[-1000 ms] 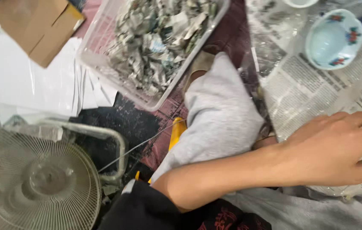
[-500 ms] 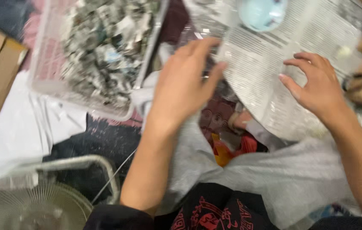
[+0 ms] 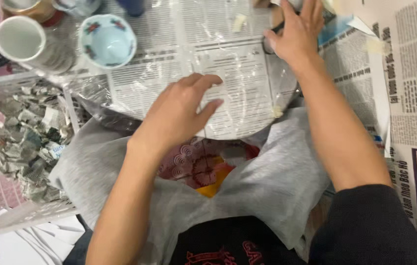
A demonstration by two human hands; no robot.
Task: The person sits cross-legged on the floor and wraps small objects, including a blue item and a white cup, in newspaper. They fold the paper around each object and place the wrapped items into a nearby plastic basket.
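While half a second ago both hands lay on the plastic-covered newspaper (image 3: 228, 73), now the left hand (image 3: 179, 115) rests there with fingers released and the right hand (image 3: 294, 32) reaches, fingers spread, to its far edge

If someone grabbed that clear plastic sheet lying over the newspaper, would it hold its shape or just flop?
The clear plastic sheet would probably flop: it lies wrinkled and follows the printed newspaper beneath. It looks thin and light, likely to slide or bunch under the left hand. Its shine suggests it is slippery.
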